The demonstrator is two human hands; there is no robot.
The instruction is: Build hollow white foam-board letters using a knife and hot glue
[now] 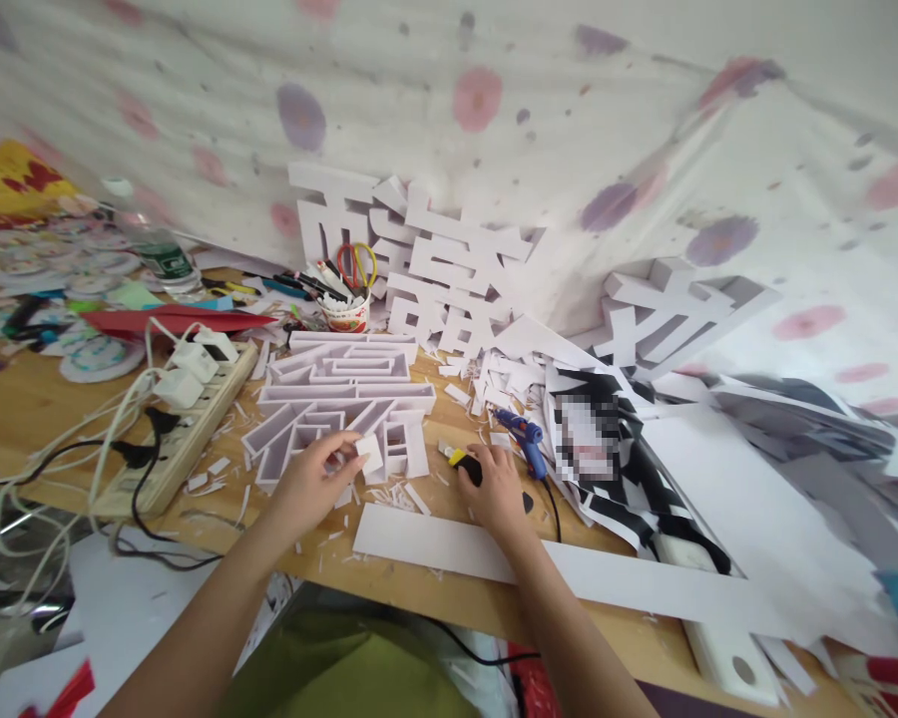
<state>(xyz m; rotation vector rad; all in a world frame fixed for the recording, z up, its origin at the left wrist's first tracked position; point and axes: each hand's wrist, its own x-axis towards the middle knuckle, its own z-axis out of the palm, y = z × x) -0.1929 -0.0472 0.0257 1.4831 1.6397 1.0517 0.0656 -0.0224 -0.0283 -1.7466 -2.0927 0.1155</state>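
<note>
Fingertips of left hand: nearly closed, thumb and fingers pinching a small white square piece. Piece sits just above the near right part of the white open-channel letter form, which lies on the wooden table. Right hand: palm down over a yellow-and-black utility knife, fingers partly curled, thumb spread off to the left. Knife blade shows beyond the fingers; handle end pokes out on the other side. Can't tell how firmly it's held, palm hides the middle.

Blue hot glue gun lies just right of the right hand, black cable toward the near edge. Long white strip runs along the near edge, partly under the right forearm. Far side: paper cup with scissors, raised white characters leaning against the patterned curtain. Left: power strip with white chargers. Offcuts scattered around.
</note>
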